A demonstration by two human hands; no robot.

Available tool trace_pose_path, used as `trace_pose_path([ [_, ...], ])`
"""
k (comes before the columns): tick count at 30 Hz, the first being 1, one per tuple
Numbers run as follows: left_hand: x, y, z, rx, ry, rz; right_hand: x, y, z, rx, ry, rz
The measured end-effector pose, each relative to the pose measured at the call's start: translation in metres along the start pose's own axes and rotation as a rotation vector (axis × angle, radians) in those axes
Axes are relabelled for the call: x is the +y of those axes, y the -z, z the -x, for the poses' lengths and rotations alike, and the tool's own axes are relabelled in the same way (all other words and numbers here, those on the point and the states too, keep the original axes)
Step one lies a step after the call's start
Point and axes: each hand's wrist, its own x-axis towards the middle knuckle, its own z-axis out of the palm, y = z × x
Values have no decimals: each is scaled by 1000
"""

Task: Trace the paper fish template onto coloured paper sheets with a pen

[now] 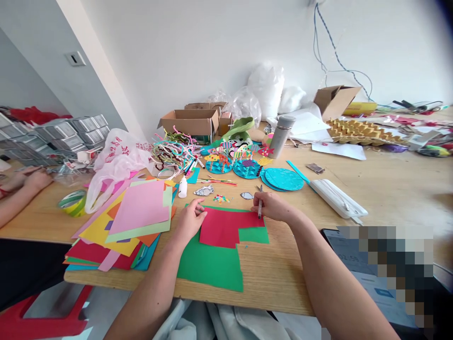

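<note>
My left hand [191,218] rests on the left edge of a red paper sheet [226,227], fingers curled and pressing it down. The red sheet lies on a larger green sheet [212,264] near the table's front edge. My right hand [271,207] is closed on a pen [260,203], held upright at the red sheet's top right corner. Just beyond my hands lie small paper fish cutouts [204,191] and a white glue bottle [183,187].
A stack of coloured paper [130,222] lies to the left, with a tape roll [72,202] and plastic bag [113,160] beyond. Teal discs [283,179], pipe cleaners [170,151], cardboard boxes [191,122], a metal flask [281,136] and a white case [336,197] crowd the back. Another person's hands [28,179] are at far left.
</note>
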Motion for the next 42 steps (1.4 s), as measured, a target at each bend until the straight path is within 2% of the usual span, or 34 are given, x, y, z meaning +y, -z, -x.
trace_pose_path([
  [9,3,3,2,82,-46,-141,-2,0,2,105,40,86],
  [18,-4,4,0,122,-116,-207,-16,-6,1,-15,117,7],
  [23,-8,5,-1,160,-163,-219,-15,-9,-1,31,137,-16],
  [27,-5,8,-1,189,-191,-241,-12,-13,-3,283,117,-38],
  [31,7,16,-5,186,-219,-314,-6,-18,-5,645,135,-68],
  [35,20,27,-24,130,-223,-455,-3,-19,-5,1025,190,-69],
  [38,24,30,-49,70,-198,-572,-5,-16,-4,1163,207,-45],
  [42,24,21,-75,-16,-182,-718,-7,-11,-1,1249,202,-5],
])
